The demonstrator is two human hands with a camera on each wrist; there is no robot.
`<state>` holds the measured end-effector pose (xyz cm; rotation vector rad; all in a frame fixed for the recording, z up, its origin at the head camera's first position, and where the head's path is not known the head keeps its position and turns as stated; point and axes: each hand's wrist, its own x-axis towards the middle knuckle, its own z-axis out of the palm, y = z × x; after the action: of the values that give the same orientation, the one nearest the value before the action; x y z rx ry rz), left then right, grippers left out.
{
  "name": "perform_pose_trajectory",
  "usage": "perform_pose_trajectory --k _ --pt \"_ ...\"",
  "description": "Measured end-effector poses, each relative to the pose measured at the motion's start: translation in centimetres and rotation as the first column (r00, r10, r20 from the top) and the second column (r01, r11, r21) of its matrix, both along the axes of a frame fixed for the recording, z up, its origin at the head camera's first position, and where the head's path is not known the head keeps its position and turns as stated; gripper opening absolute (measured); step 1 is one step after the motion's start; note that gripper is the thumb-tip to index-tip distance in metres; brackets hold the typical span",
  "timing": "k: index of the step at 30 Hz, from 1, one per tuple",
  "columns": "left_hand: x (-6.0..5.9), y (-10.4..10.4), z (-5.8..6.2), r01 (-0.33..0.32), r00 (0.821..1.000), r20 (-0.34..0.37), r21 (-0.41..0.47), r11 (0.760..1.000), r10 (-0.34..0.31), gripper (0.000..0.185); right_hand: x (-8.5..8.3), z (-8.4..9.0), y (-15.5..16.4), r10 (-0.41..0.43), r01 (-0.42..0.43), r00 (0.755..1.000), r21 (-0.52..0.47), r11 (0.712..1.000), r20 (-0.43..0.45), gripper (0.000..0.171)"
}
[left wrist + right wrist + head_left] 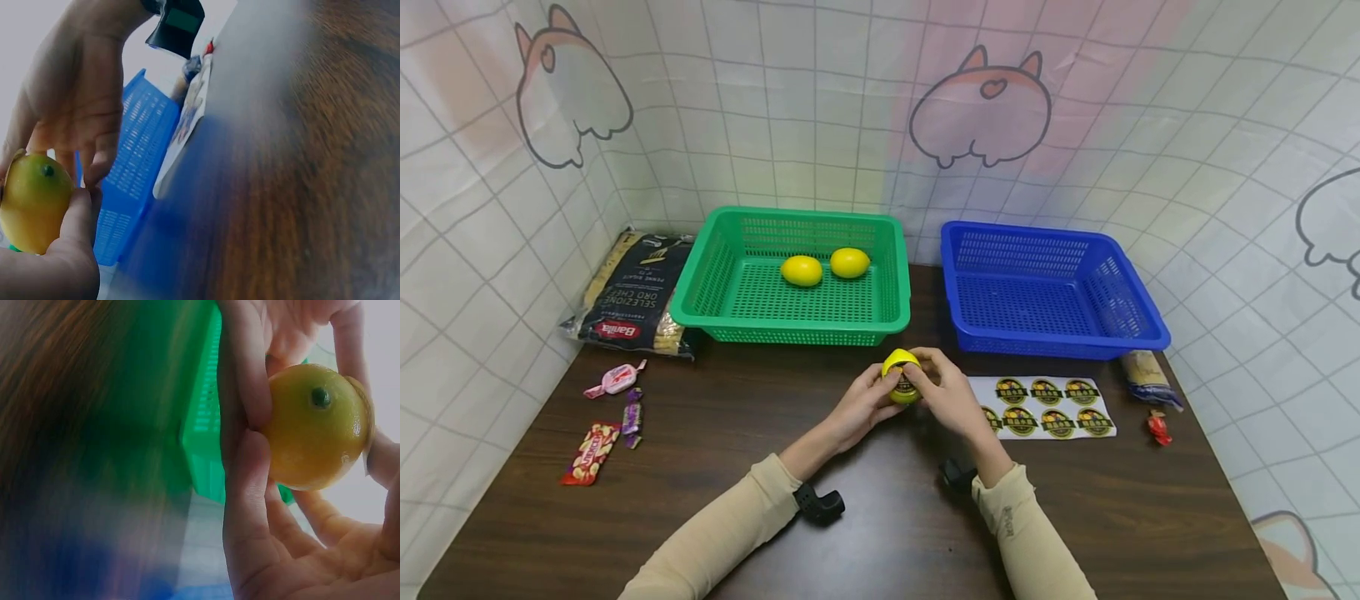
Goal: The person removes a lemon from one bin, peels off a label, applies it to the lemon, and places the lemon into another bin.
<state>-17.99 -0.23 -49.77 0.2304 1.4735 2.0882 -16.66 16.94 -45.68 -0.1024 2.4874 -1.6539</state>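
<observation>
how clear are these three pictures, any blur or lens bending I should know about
Head view: evenly lit and sharp, but wide-angle bending curves the backdrop grid and table edge. Left wrist view: the lemon is fairly sharp, the table behind smeared and hazy. Right wrist view: the lemon is crisp, while the green basket blurs into streaks.

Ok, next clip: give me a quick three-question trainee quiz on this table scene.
1. How many lemons lie in the green basket?
2. True or false: the blue basket holds a lemon.
3. Which hands hold the lemon above the table: A left only, B right only, C both?

Key: 1. Two. 2. False, nothing shows in it. 3. C, left hand and right hand both grip it, beside the sticker sheet.
</observation>
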Motion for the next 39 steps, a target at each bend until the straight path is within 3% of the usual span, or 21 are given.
perform_pose_trajectory --k 7,18,26,32,39 --pt "0.2 0.0 0.9 -0.009 1.0 -0.024 0.01 1.0 0.009 0.042 0.1 0.4 0.3 0.016 -0.008 0.998 -0.13 0.991 0.057 0.043" --pt "0.3 0.3 0.5 -0.033 0.994 -0.103 -0.035 0.999 0.029 0.041 0.3 0.6 -0.3 -0.031 0.05 0.996 -0.216 0.975 0.088 0.037" --pt "0.3 -0.1 1.0 -0.035 0.995 -0.091 0.027 0.999 0.037 0.042 0.3 0.8 0.1 0.003 -0.002 1.0 -0.18 0.984 0.002 0.036" --pt "0.3 -0.3 1.4 -0.045 0.998 -0.038 0.112 0.993 0.049 0.039 0.3 1.0 0.3 0.064 -0.071 0.997 -0.163 0.984 -0.047 0.042" --pt "0.6 -0.7 1.5 -0.016 0.999 -0.043 0.157 0.987 0.023 0.036 0.4 0.8 0.6 0.071 -0.082 0.996 -0.242 0.967 -0.053 0.045"
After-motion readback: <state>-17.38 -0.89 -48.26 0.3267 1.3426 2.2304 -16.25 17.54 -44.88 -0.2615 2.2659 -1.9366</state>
